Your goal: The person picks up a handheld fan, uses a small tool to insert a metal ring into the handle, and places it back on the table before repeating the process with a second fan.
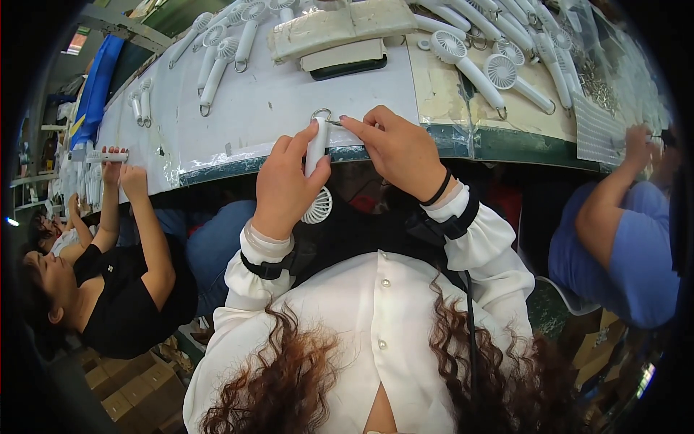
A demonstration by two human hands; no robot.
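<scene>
My left hand [283, 186] grips the handle of a white handheld fan [316, 204], held upside down with its round head below the table edge. A metal ring [322, 113] sits at the handle's upper end. My right hand [396, 148] pinches at that ring end, fingertips touching the handle top. Both hands hover at the near edge of the white worktable [267, 108].
Several finished white fans [224, 54] lie in rows at the back left, with more fans [499, 72] on the right. A flat grey pad and dark tray [347, 45] sit ahead. A co-worker in black [123, 282] works at left, another in blue [622, 224] at right. Cardboard boxes [130, 394] stand below left.
</scene>
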